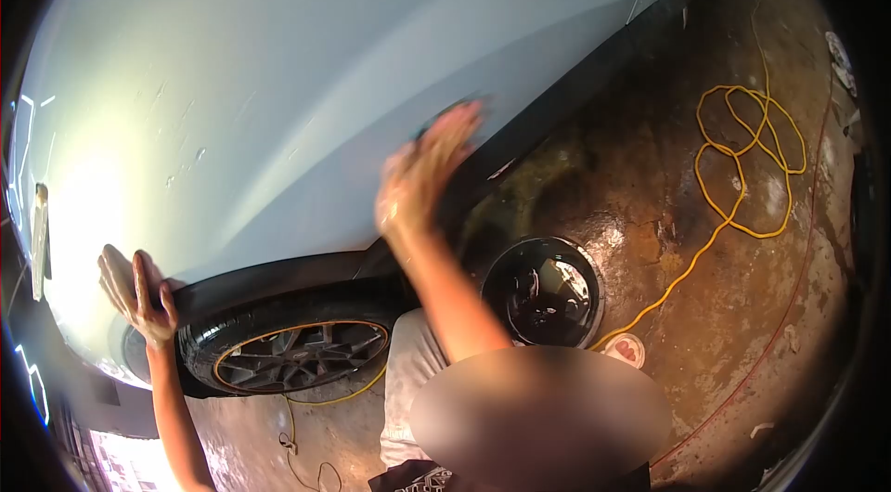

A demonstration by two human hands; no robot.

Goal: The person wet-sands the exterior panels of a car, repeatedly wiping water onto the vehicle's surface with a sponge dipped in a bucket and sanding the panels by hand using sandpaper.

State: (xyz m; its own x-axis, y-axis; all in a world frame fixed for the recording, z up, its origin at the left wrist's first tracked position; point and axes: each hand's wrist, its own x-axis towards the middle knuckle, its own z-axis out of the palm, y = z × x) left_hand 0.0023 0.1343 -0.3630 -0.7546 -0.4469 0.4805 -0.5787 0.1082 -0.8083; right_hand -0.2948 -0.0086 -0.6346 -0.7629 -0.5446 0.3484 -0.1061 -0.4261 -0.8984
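A light grey-blue car body [371, 46] with wet streaks and drops fills the upper left. My left hand [139, 297] rests at the car's edge beside the wheel [302, 353], its fingers apart and nothing visible in it. Over the lower side panel, my right hand [427, 172] is smeared by motion. Its fingers lie against the panel, and a thin dark edge of something flat shows beside them. The hand hides most of that thing, so its kind is unclear.
A black bucket [543, 292] holding dark, shiny liquid stands on the stained floor [650, 260] near my right arm. A looped yellow cord [701, 255] lies right of it, with a thin red line [784, 334] beyond. A blurred oval covers the bottom middle.
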